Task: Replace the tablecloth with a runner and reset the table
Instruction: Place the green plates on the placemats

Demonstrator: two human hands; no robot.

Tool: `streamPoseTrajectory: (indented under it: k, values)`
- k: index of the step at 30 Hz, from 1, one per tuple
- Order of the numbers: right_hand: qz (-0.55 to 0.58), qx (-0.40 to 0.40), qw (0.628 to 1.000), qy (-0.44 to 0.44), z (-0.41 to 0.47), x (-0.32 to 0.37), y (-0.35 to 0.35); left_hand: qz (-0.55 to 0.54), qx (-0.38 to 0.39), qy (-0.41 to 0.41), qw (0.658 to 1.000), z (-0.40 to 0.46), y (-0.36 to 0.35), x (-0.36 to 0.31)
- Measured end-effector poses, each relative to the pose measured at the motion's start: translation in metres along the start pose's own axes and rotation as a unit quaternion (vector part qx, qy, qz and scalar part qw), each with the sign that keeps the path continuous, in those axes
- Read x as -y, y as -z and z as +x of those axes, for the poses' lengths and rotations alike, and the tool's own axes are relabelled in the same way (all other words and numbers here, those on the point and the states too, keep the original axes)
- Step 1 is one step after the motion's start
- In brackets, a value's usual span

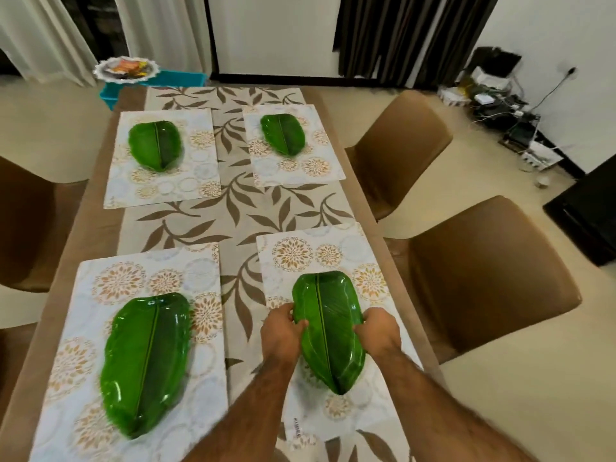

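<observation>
1. Step in hand, as I read it: the reset phase. The runner is already down the middle of the table, four placemats are laid, and I'm seating the last leaf plate on the near-right placemat.
2. Left hand grips the plate's left rim, fingers curled over the edge. Right hand grips the right rim the same way. Both are grasping the plate, neither is released.
3. Can't tell if the plate is fully resting on the mat or held just above it.
4. The plate sits angled, tip pointing toward me and slightly right. The near-left plate and the two far plates are already set on their mats.
5. Next move probably calls for squaring the plate on the mat, then letting go with both hands.
6. Edges: the near-right mat runs close to the table's right edge, so I'd keep any nudging inward, toward the runner.
7. Room: a bare strip of runner lies between the two near mats. A brown chair stands just beside the right edge.
</observation>
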State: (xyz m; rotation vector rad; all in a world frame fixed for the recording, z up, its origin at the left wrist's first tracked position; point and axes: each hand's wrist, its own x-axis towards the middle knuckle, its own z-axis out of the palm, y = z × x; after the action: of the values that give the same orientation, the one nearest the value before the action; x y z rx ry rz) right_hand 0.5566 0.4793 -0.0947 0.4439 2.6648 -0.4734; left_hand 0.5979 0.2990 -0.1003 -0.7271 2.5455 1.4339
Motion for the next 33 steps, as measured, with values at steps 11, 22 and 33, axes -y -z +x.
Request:
streamPoseTrajectory:
  k: [11, 22, 33]
  values:
    - [0.015, 0.034, 0.999, 0.032, 0.044, -0.029, -0.007, 0.021, -0.043, 0.034, 0.998, 0.003, -0.047, -0.010]
    - [0.013, 0.027, 0.999, 0.040, 0.047, -0.026, -0.005, -0.040, -0.014, 0.026, 0.999, -0.005, -0.041, -0.011]
    - [-0.015, -0.026, 0.997, 0.071, 0.046, -0.009, 0.004, 0.019, -0.036, 0.042, 0.998, 0.008, -0.041, -0.007]
